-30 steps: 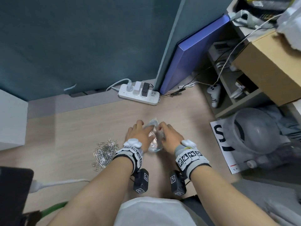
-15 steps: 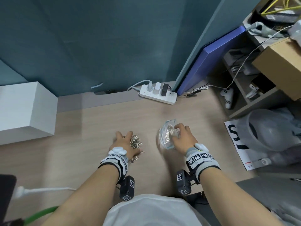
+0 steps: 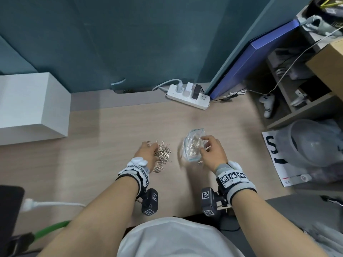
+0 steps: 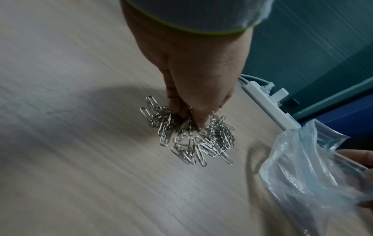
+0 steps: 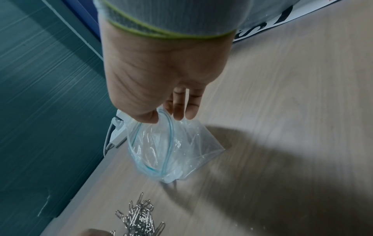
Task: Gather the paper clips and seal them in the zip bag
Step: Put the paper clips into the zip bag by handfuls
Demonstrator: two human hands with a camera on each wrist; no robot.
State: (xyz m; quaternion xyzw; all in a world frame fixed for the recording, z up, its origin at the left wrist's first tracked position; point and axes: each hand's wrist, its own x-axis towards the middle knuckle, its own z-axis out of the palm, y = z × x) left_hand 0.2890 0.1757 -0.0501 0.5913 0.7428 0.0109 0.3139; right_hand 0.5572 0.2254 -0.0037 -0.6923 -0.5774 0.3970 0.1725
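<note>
A heap of silver paper clips lies on the wooden desk in front of me. My left hand is on its left side, fingertips dug into the heap and pinching some paper clips. To the right, my right hand pinches the rim of a clear zip bag and holds its mouth open toward the heap. The zip bag rests with its bottom on the desk and holds some clips. The right wrist view shows the heap of paper clips just below the bag.
A white power strip with plugs lies at the back of the desk, against a blue board. A white box stands at the left. Shelves with clutter and a printed sheet fill the right side. A white cable crosses the front left.
The left hand left the bag, moved left to the clip heap and sank its fingers into it. The right hand kept hold of the bag.
</note>
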